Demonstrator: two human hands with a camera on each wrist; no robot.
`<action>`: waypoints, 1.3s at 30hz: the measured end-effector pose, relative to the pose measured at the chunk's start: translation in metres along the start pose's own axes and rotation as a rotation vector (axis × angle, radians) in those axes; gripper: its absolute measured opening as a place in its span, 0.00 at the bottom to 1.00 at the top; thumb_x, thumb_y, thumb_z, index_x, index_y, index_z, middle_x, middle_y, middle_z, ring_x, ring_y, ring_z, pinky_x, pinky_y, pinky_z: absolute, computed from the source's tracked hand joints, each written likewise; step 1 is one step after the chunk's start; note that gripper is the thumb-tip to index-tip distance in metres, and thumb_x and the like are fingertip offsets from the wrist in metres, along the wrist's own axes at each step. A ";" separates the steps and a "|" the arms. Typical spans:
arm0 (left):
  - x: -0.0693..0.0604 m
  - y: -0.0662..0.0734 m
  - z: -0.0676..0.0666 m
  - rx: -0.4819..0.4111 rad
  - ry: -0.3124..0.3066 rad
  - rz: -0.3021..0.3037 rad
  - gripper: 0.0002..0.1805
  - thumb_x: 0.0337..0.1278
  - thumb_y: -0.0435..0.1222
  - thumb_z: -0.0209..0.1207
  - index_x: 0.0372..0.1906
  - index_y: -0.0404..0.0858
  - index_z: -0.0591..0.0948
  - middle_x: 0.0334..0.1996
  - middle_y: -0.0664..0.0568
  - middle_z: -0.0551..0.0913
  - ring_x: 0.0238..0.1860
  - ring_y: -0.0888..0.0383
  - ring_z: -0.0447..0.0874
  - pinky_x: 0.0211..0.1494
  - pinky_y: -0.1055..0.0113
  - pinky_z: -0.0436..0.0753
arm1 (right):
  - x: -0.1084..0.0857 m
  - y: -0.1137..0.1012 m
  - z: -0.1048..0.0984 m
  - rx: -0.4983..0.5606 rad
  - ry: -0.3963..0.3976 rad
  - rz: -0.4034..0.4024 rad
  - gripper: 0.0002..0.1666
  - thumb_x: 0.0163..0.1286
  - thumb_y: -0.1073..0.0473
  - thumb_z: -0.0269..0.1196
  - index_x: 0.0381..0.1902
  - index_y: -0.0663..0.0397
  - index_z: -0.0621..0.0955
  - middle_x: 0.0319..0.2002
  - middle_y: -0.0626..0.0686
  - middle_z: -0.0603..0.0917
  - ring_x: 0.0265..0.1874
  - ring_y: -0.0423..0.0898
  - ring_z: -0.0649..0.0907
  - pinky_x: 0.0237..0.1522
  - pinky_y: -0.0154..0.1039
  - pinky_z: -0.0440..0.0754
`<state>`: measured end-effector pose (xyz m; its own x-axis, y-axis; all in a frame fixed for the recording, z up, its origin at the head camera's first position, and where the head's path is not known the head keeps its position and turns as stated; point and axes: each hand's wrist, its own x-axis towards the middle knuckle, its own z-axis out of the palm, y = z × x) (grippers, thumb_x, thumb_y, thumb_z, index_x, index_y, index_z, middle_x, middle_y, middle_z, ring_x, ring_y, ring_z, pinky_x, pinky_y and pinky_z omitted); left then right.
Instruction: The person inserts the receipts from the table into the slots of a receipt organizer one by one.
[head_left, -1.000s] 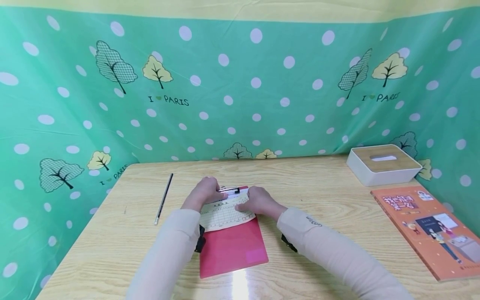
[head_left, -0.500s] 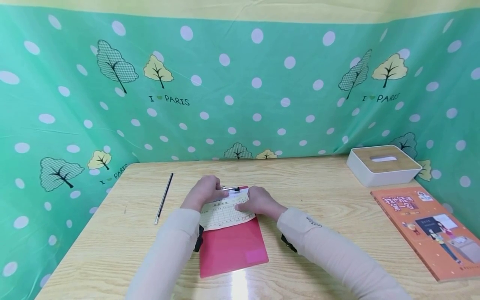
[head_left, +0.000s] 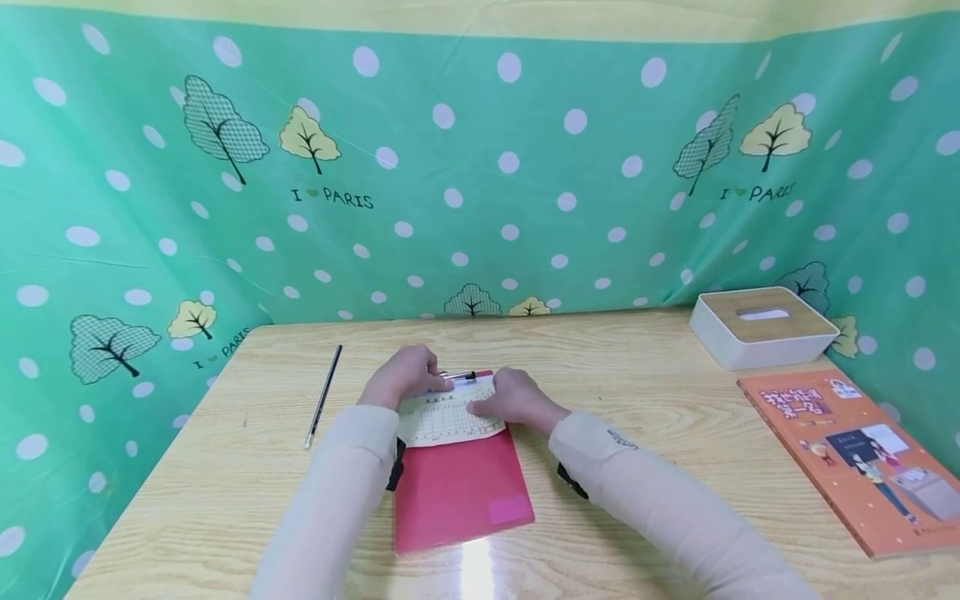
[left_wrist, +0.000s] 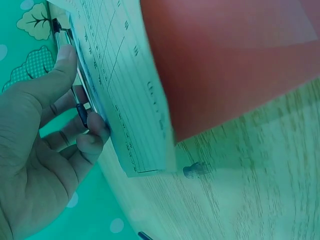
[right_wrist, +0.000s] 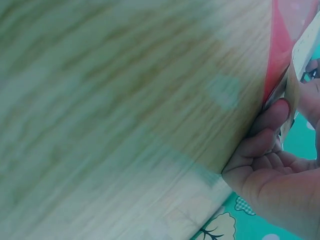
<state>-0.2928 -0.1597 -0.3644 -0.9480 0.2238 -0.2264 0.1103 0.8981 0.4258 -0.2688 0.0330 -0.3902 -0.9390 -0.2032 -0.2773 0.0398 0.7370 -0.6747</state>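
Note:
A red clipboard [head_left: 461, 492] lies on the table, its wire clip [head_left: 459, 376] at the far end. My left hand [head_left: 406, 375] grips this clip, with the thumb on top and fingers curled beneath, as the left wrist view shows. Under the clip area lies a cream paper form [head_left: 442, 421] printed with a grid, covering the upper part of the board. At the form's right edge, my right hand [head_left: 516, 395] pinches the paper between thumb and fingers. In the right wrist view the paper [right_wrist: 301, 50] bends up beside the thumb. Whether its top edge sits under the clip is hidden.
A dark pencil [head_left: 323, 396] lies to the left of the clipboard. Far right, a white tissue box [head_left: 727, 337] with a wooden lid stands behind an orange book [head_left: 851, 467]. A green dotted curtain [head_left: 480, 167] hangs behind the table [head_left: 622, 358].
The form has slid slightly up the clipboard toward the clip, so more red shows below it. Both hands keep nearly the same place. The head view has shifted a little.

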 end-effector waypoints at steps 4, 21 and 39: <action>0.000 0.000 -0.001 -0.007 0.002 0.009 0.15 0.62 0.40 0.70 0.26 0.37 0.79 0.25 0.52 0.75 0.29 0.57 0.70 0.36 0.65 0.71 | 0.001 -0.002 -0.001 -0.008 0.005 0.003 0.25 0.62 0.50 0.75 0.23 0.54 0.71 0.19 0.49 0.68 0.17 0.42 0.67 0.20 0.35 0.65; -0.002 -0.001 0.000 -0.007 0.016 0.031 0.19 0.59 0.40 0.72 0.22 0.39 0.75 0.21 0.54 0.70 0.25 0.59 0.66 0.31 0.67 0.68 | 0.007 -0.007 -0.003 -0.027 -0.012 0.018 0.24 0.63 0.49 0.74 0.23 0.57 0.74 0.16 0.50 0.73 0.12 0.44 0.74 0.19 0.34 0.71; -0.002 -0.002 0.005 0.080 0.063 0.104 0.19 0.60 0.41 0.71 0.22 0.38 0.74 0.21 0.53 0.70 0.27 0.57 0.67 0.34 0.65 0.69 | 0.012 -0.003 -0.007 -0.030 -0.041 0.027 0.24 0.64 0.48 0.73 0.21 0.54 0.75 0.14 0.49 0.74 0.11 0.42 0.73 0.17 0.33 0.68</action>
<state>-0.2897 -0.1599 -0.3686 -0.9468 0.2953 -0.1279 0.2300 0.8991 0.3725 -0.2826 0.0331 -0.3864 -0.9228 -0.2093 -0.3234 0.0539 0.7612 -0.6463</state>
